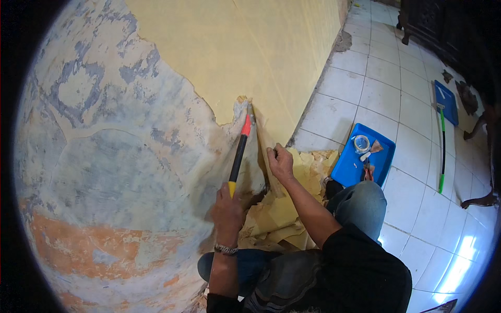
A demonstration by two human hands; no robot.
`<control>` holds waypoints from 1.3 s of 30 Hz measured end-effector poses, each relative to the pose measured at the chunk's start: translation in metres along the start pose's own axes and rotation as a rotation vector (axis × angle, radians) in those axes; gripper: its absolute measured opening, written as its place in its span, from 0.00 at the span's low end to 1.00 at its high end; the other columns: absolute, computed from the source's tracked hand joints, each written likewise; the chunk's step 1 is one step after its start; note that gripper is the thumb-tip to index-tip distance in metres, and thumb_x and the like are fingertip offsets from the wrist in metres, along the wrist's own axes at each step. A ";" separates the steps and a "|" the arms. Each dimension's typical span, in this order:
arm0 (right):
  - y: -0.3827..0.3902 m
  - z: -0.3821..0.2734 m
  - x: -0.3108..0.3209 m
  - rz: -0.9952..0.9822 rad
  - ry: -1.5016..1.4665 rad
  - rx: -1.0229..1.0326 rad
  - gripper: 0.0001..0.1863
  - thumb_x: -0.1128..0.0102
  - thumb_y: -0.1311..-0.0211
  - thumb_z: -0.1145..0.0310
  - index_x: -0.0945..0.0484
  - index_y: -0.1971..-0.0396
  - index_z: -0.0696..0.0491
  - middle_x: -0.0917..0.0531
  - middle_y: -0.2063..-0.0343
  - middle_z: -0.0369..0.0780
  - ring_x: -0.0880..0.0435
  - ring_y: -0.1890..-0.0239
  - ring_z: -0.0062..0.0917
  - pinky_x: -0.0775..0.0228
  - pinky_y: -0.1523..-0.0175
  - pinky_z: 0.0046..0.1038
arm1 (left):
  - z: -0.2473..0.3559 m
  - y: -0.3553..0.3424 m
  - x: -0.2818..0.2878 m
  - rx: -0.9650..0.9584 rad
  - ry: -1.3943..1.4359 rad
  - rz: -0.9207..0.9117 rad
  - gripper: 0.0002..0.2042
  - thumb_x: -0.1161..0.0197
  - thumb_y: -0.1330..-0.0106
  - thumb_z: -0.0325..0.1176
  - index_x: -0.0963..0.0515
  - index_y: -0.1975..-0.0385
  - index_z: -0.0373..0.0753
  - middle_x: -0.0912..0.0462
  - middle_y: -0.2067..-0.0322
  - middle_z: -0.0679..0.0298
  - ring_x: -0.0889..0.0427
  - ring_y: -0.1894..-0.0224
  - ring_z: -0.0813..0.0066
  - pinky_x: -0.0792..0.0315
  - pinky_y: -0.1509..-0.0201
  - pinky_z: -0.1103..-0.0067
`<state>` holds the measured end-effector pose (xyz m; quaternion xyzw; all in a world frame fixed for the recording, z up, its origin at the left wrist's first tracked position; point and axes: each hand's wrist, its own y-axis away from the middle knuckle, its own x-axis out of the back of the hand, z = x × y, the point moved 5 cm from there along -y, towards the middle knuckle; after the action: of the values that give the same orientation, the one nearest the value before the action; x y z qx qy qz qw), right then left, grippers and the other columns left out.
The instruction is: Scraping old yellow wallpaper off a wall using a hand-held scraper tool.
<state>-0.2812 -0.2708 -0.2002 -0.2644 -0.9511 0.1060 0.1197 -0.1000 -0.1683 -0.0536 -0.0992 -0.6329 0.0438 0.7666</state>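
Note:
My left hand (227, 206) grips a long scraper (241, 150) by its yellow, black and red handle; the metal end meets the edge of the pale yellow wall covering (240, 47). My right hand (279, 161), to its right, has its fingers closed on a loose, hanging strip (266, 135) of that covering. Left of the torn edge the wall (104, 156) shows blotchy grey, white and orange patches. Peeled yellow pieces (276, 224) lie crumpled below my hands, around my knees.
A blue tray (384, 135) with a tape roll and small items lies beside my right knee on the tiled floor (417, 224). Farther right are another blue tray (448, 107), a long green-and-black-handled tool (442, 151) and dark carved furniture (433, 26).

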 end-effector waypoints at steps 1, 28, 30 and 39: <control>-0.003 0.000 -0.001 0.015 -0.017 0.008 0.15 0.44 0.38 0.63 0.31 0.77 0.58 0.27 0.82 0.50 0.25 0.76 0.47 0.36 0.70 0.43 | 0.005 -0.004 -0.004 0.032 -0.007 -0.028 0.18 0.43 0.31 0.36 0.30 0.46 0.34 0.21 0.56 0.48 0.19 0.58 0.46 0.24 0.59 0.61; 0.001 0.018 0.013 0.093 -0.131 -0.023 0.17 0.41 0.39 0.65 0.34 0.80 0.59 0.32 0.86 0.45 0.32 0.82 0.31 0.39 0.74 0.34 | 0.010 -0.001 -0.006 -0.036 0.042 0.097 0.17 0.44 0.31 0.38 0.30 0.47 0.37 0.21 0.55 0.49 0.19 0.59 0.47 0.24 0.59 0.60; -0.002 0.018 0.014 0.129 -0.153 0.018 0.17 0.41 0.38 0.66 0.35 0.80 0.60 0.36 0.88 0.41 0.39 0.83 0.21 0.42 0.76 0.30 | 0.009 -0.006 -0.004 -0.059 0.049 0.107 0.17 0.44 0.31 0.38 0.30 0.47 0.37 0.21 0.55 0.49 0.19 0.58 0.47 0.24 0.59 0.60; -0.007 0.026 0.016 0.150 -0.169 -0.040 0.15 0.40 0.41 0.66 0.32 0.79 0.60 0.34 0.88 0.43 0.36 0.84 0.25 0.40 0.75 0.32 | 0.024 -0.019 0.004 -0.030 0.045 0.037 0.17 0.44 0.31 0.37 0.29 0.47 0.36 0.20 0.56 0.49 0.20 0.56 0.46 0.25 0.56 0.60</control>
<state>-0.3048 -0.2715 -0.2199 -0.3271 -0.9373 0.1175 0.0255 -0.1235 -0.1836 -0.0421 -0.1235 -0.6140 0.0462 0.7782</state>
